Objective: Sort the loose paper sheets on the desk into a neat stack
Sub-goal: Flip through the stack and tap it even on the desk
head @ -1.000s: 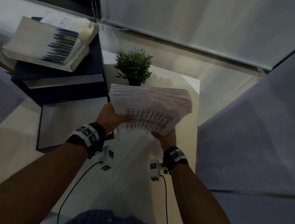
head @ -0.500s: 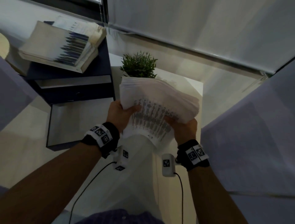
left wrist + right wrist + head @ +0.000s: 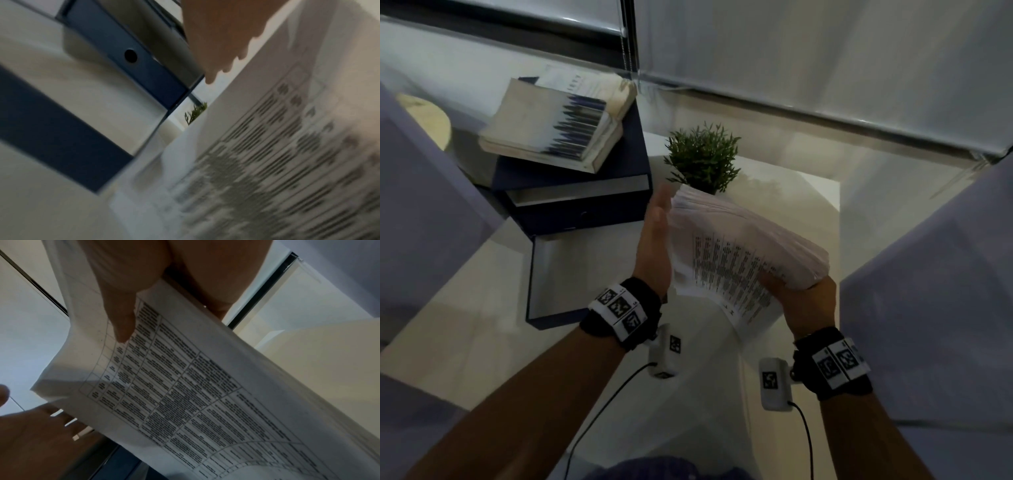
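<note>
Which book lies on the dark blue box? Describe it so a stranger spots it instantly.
Find the dark blue box left of the potted plant. On its lid lies a thick cream book, its cover bearing dark blue spiky stripes, unlike the plainer book beneath.

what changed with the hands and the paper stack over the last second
The left hand let go of the thick stack of printed white paper sheets and now lies flat with straight fingers against its left edge. The right hand still grips the stack's near right corner. The small green potted plant and dark blue box files stayed put.

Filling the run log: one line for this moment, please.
paper stack: held above desk | right hand: grips stack | left hand: flat against stack's side | edges uneven
</note>
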The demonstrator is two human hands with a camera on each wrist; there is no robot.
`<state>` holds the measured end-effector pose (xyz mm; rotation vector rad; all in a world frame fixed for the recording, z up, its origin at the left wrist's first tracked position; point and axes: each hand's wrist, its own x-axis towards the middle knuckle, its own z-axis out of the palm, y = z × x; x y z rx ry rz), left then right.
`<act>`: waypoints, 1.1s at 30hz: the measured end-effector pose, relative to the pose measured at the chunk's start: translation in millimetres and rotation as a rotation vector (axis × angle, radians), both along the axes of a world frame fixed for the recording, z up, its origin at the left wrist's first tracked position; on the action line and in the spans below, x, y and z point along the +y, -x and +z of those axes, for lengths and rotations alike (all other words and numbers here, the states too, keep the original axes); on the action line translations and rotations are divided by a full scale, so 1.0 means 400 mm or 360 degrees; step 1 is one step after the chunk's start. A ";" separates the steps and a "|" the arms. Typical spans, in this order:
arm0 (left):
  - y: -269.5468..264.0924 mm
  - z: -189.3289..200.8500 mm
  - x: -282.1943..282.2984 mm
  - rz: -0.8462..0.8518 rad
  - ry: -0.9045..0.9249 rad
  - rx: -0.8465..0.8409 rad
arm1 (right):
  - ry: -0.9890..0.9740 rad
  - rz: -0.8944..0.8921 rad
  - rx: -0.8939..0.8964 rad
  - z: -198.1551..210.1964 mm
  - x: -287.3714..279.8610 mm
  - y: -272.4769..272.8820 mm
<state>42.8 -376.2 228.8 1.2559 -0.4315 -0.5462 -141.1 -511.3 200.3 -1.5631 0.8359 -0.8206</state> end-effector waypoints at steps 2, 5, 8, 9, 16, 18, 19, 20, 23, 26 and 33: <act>-0.006 0.019 0.000 -0.0019 0.0048 0.0070 | -0.0001 -0.0006 -0.0021 0.002 -0.005 0.003; -0.017 0.029 -0.005 -0.0065 0.0096 0.0154 | 0.0001 -0.0019 -0.0042 0.010 -0.005 0.005; -0.018 0.031 -0.007 -0.0143 0.0122 0.0203 | 0.0011 -0.0025 -0.0042 0.012 -0.009 0.004; -0.017 0.029 -0.009 -0.0163 0.0128 0.0200 | 0.0025 -0.0034 -0.0035 0.014 -0.009 0.003; -0.020 0.019 -0.020 -0.0143 0.0262 0.0243 | 0.0163 0.0013 0.0011 0.016 -0.020 -0.002; -0.024 0.006 -0.021 -0.0216 0.0288 0.0233 | 0.0197 0.0026 0.0085 0.017 -0.020 -0.003; -0.028 -0.007 -0.020 -0.0272 0.0303 0.0183 | 0.0195 0.0016 0.0095 0.014 -0.020 -0.001; -0.035 -0.020 -0.019 -0.0310 0.0262 0.0090 | 0.0159 -0.0004 0.0076 0.013 -0.018 0.000; -0.049 -0.064 -0.011 -0.0408 -0.0159 -0.0290 | 0.0063 -0.0074 0.0025 0.011 -0.017 0.008; -0.055 -0.100 -0.030 -0.0402 -0.0504 -0.0529 | -0.0002 -0.0090 0.0051 0.028 -0.022 0.001; 0.014 -0.066 -0.058 -0.0080 -0.0352 -0.0563 | 0.0075 -0.0221 -0.0049 0.038 -0.005 0.022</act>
